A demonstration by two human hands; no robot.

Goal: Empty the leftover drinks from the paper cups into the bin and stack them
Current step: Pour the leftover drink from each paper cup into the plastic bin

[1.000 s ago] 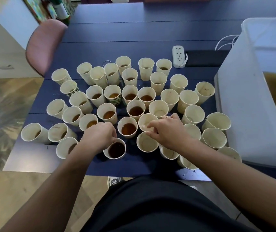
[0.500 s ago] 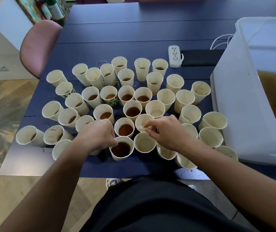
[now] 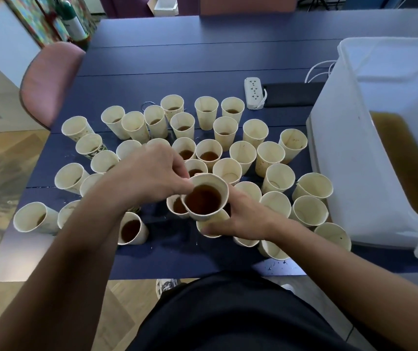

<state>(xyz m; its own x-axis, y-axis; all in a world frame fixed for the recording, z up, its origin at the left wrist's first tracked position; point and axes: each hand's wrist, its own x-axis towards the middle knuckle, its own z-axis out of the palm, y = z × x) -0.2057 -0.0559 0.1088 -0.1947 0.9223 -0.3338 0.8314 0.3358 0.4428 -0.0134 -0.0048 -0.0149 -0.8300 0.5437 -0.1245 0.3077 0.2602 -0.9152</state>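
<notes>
- Step: left hand (image 3: 149, 178) grip pinches rim of full cup (image 3: 204, 198), frame centre; right hand (image 3: 243, 220) grip holds empty cup (image 3: 211, 222) beneath.
- Next, prob.: carry level to bin (image 3: 355, 148) at right, tip w/o spilling.

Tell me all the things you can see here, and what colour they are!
paper cups: dozens, cream, crowded on the table, some holding brown drink
lifted cup: one, cream, nearly full of brown drink, above the others
bin: one, white, right, brown liquid inside
table: one, dark blue
power strip: one, white, behind the cups
black pad: one, beside the strip
chair: one, pink, far left
bottle: one, green, far left
left hand: pinches the lifted cup's rim
right hand: holds an empty cup under it
</notes>
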